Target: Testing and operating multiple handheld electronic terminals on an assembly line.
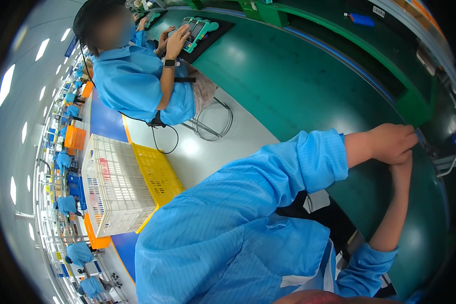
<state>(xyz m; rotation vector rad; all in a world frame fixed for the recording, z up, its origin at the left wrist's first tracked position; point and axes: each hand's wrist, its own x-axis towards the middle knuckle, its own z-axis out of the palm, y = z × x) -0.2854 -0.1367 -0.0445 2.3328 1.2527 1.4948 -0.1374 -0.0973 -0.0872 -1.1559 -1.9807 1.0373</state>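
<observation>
My left hand (391, 143) is curled closed above the green bench top (268, 86), near its far right edge. Just below it, my right hand (402, 161) meets it, with fingers bent and partly covered by the left. Their fingertips come together, and whatever they may pinch is hidden or too small to make out. Both forearms are bare below rolled blue sleeves. Close to my body, under my left arm, a white sheet or cloth (316, 201) lies over something black.
Up the bench, a co-worker in blue handles a turquoise-framed device (195, 33) on a black mat. A green shelf frame (410, 104) runs along the bench, with a blue item (361, 20) behind it. White crate (116, 182) and yellow crate (157, 175) stand at left; a coiled cable (214, 121) hangs nearby.
</observation>
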